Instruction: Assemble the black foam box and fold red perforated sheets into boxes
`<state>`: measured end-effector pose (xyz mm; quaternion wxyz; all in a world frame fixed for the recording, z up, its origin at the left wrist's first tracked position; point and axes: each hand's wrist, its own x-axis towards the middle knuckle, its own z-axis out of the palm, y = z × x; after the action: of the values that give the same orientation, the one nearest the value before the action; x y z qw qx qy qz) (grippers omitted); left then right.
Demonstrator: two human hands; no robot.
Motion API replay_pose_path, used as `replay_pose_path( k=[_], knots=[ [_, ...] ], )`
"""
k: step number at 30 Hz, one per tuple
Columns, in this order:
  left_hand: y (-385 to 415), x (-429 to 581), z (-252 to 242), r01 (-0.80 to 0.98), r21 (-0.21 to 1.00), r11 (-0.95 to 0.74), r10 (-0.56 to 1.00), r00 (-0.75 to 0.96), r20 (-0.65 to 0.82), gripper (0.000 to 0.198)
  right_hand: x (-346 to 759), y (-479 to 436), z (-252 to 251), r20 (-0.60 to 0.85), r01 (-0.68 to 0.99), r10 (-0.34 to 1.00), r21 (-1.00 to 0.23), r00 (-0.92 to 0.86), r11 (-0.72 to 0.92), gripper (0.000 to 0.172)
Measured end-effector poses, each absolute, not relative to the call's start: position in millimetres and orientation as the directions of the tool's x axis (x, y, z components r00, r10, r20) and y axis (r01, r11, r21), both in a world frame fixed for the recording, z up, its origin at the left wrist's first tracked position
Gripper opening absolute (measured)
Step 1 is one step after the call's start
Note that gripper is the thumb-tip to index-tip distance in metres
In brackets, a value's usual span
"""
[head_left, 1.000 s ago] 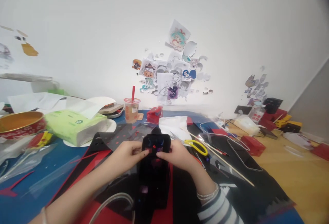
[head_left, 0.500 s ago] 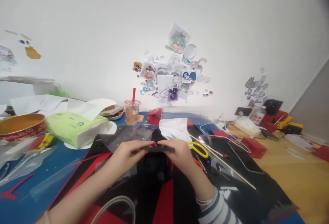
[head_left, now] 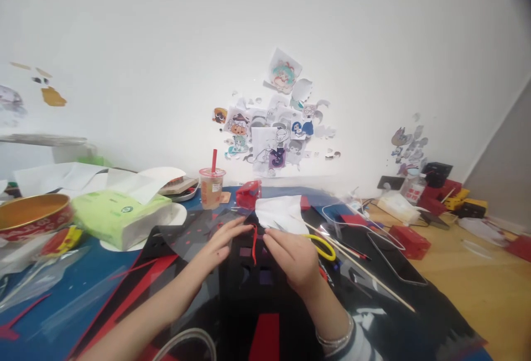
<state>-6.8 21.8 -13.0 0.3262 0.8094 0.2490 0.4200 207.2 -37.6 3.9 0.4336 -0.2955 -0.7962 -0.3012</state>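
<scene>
A black cut-out paper piece (head_left: 254, 272) with small purple windows lies face up in front of me on red and black sheets. A thin red strip (head_left: 254, 239) hangs down its middle from the far edge. My left hand (head_left: 219, 244) rests on the piece's upper left, its fingers stretched flat toward the strip. My right hand (head_left: 292, 256) lies on the upper right, fingers also stretched, with the fingertips close to the strip's top. Both backs of the hands face me, and the thumbs are hidden.
Yellow-handled scissors (head_left: 322, 244) and thin wooden sticks (head_left: 365, 270) lie just right of my right hand. A phone (head_left: 396, 259) lies further right. A drink cup with a red straw (head_left: 211, 185), a green tissue pack (head_left: 120, 214) and a gold tin (head_left: 31, 214) stand to the left.
The black piece was held upright, then tipped away from me, and now lies flat showing its windows. Both hands moved forward and their fingers spread out on it.
</scene>
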Motion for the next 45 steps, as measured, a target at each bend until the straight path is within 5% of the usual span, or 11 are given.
replay_pose_path(
  k=[3, 7, 13, 18, 21, 24, 30, 37, 42, 45],
  knots=[
    [22, -5, -18, 0.103, 0.774, -0.624, 0.704, 0.503, 0.501, 0.066, 207, -35, 2, 0.878, 0.727, 0.216, 0.192, -0.427, 0.66, 0.034],
    [7, -4, -14, 0.146, 0.825, -0.546, 0.772, 0.469, 0.429, 0.055, 204, -31, 3, 0.877, 0.665, 0.226, 0.133, -0.425, 0.735, 0.036],
    [-5, 0, -5, 0.153, 0.899, -0.411, 0.844, 0.436, 0.312, 0.054, 203, -20, 4, 0.84, 0.496, 0.487, -0.325, -0.24, 0.805, 0.029],
    [-5, 1, 1, 0.091, 0.935, -0.342, 0.879, 0.383, 0.284, 0.053, 204, -21, 10, 0.65, 0.259, 0.748, -0.705, -0.134, 0.66, 0.035],
    [-4, -2, 4, 0.053, 0.96, -0.275, 0.896, 0.376, 0.236, 0.053, 207, -21, 12, 0.531, 0.107, 0.826, -0.825, -0.186, 0.555, 0.038],
    [-1, -2, 3, 0.02, 0.973, -0.232, 0.911, 0.355, 0.21, 0.052, 209, -21, 8, 0.488, 0.11, 0.839, -0.845, -0.24, 0.523, 0.041],
    [3, 12, -4, -0.09, 0.977, -0.195, 0.939, 0.271, 0.213, 0.049, 195, -21, -7, 0.532, 0.415, 0.818, -0.708, -0.217, 0.571, 0.058],
    [0, 13, -12, 0.118, 0.947, -0.297, 0.941, 0.205, 0.269, 0.063, 181, -20, -19, 0.559, 0.53, 0.798, -0.617, -0.225, 0.582, 0.055],
    [-5, 15, -24, 0.234, 0.873, -0.428, 0.895, 0.244, 0.374, 0.09, 175, -27, -18, 0.548, 0.517, 0.824, -0.668, -0.145, 0.535, 0.054],
    [-10, 15, -25, 0.266, 0.842, -0.47, 0.874, 0.271, 0.402, 0.085, 175, -29, -17, 0.544, 0.471, 0.828, -0.7, -0.135, 0.537, 0.055]
  ],
)
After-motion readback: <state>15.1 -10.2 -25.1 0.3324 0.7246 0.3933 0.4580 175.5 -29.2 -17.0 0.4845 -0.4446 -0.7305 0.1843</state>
